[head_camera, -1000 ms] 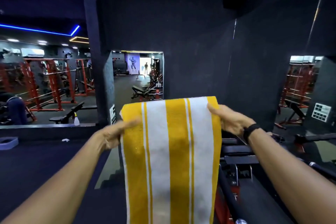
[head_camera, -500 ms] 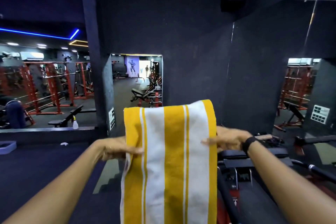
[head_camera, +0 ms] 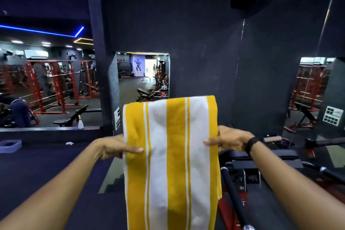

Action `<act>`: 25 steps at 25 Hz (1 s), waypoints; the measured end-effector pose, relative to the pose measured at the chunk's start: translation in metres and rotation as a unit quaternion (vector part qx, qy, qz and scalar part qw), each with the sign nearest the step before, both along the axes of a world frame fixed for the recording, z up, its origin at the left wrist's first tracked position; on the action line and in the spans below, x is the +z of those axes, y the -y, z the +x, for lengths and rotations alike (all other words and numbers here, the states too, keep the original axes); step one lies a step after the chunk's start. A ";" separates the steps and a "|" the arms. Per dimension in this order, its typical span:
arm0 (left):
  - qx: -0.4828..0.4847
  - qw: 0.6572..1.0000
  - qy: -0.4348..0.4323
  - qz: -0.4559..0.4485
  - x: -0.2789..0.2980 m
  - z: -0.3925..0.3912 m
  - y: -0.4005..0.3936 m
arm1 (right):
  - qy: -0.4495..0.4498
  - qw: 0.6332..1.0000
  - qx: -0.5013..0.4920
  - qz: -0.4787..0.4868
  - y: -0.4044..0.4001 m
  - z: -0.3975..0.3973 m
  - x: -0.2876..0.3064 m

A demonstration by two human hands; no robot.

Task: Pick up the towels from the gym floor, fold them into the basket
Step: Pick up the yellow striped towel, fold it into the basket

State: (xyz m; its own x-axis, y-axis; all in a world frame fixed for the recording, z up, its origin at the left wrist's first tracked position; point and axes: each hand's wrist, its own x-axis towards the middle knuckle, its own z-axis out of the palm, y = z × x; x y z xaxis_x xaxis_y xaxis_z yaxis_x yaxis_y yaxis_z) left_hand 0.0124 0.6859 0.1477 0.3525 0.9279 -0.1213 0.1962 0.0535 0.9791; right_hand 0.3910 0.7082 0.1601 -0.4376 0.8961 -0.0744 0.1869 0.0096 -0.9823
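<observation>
A yellow and white striped towel point(head_camera: 171, 155) hangs upright in front of me, folded lengthwise, its lower end running out of the bottom of the view. My left hand point(head_camera: 113, 147) pinches its left edge about a third of the way down. My right hand point(head_camera: 227, 139), with a black band on the wrist, pinches the right edge at the same height. The towel's top stands free above both hands. No basket is in view.
A black and red gym machine with a padded seat point(head_camera: 261, 157) and a black bar point(head_camera: 235, 198) stands close at lower right. Dark wall and mirrors ahead. A spray bottle point(head_camera: 80, 123) and a blue tray point(head_camera: 10, 145) lie at the left.
Both hands have slid down from the towel's top corners to its side edges, so the top of the towel now stands above them.
</observation>
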 end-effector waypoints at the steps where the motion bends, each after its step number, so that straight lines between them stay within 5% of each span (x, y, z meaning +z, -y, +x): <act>1: 0.001 0.999 -0.035 -0.014 -0.007 -0.001 0.002 | 0.050 0.999 0.008 -0.005 -0.001 0.001 -0.011; 6: 0.042 0.998 -0.050 -0.023 -0.006 0.000 0.001 | 0.018 0.996 -0.092 -0.012 -0.008 -0.003 -0.015; 10: 0.089 0.987 0.127 0.037 0.017 0.002 -0.005 | -0.135 0.985 -0.096 0.044 -0.012 -0.001 0.020; 14: 0.079 0.996 -0.016 0.046 0.015 0.000 -0.001 | 0.007 0.995 -0.097 0.023 -0.001 -0.005 0.005; 18: 0.222 0.971 0.064 0.066 0.018 0.010 -0.013 | -0.052 0.976 -0.204 0.053 -0.009 -0.016 0.001; 25: 0.271 0.946 0.105 0.142 0.052 0.015 -0.029 | -0.075 0.957 -0.246 0.133 -0.018 -0.026 0.044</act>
State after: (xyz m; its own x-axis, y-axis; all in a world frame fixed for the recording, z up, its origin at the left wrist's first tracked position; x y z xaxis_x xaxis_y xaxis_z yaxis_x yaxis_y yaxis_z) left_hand 0.0269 0.7148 0.2000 -0.1955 0.9638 0.1810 0.0145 -0.1817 0.9832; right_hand 0.3653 0.7258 0.2043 0.0541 0.9751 0.2152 0.0909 0.2098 -0.9735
